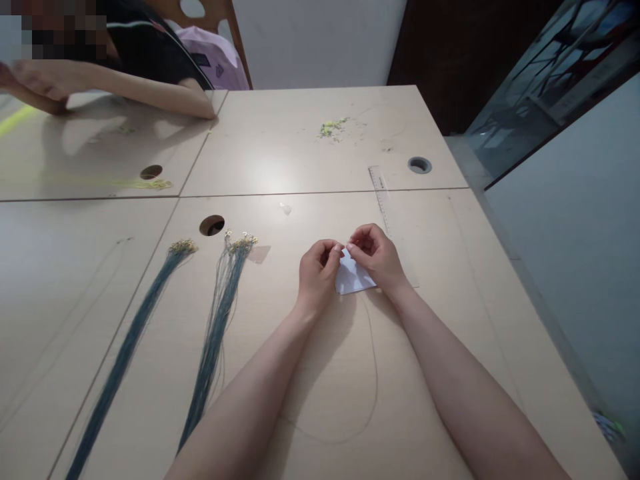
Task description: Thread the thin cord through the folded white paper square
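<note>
The left hand (316,273) and the right hand (377,257) meet nearly tip to tip above a piece of white paper (354,280) on the surface (450,333). On each, the thumb and fingertips are pressed together in a pinch; whatever sits between them is too small to make out. A thin cord (377,380) lies in a loose loop between the forearms, its upper end running up toward the paper.

A clear ruler (381,200) lies just beyond the right hand, pointing away. To the left lie 2 bundles of dark teal cords: the nearer bundle (220,327), partly behind the left forearm, and the farther bundle (133,340). Both have gold-coloured fittings at their far ends. A round hole (212,225) is beside the nearer bundle's tip. Yellow-green scraps (331,128) are scattered farther back. At the upper left, a co-worker's forearm (150,93) rests on the surface.
</note>
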The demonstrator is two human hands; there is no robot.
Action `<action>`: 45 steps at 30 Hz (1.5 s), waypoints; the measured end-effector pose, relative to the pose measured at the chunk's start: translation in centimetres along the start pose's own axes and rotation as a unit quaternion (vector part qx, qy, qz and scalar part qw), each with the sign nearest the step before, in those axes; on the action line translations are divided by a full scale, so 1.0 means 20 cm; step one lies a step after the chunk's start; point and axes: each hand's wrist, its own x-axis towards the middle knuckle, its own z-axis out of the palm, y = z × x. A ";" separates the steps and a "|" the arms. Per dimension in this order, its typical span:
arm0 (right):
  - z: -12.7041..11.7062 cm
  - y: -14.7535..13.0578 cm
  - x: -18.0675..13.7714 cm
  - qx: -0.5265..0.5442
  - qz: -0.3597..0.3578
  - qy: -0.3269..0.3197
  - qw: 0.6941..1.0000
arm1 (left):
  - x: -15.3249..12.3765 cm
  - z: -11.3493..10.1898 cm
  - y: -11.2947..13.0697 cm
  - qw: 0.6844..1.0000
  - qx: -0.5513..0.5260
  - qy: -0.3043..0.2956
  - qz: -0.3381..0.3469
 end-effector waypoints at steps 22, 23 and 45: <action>0.00 -0.04 -0.01 -0.046 -0.037 -0.015 0.998 | -0.01 0.00 0.01 1.000 0.007 0.006 0.001; 0.00 -0.04 -0.01 -0.036 -0.029 -0.017 0.999 | -0.01 0.00 0.01 1.000 0.009 0.006 0.002; 0.00 -0.03 0.00 -0.029 0.002 -0.015 0.999 | 0.01 0.00 0.01 0.999 -0.028 -0.021 -0.038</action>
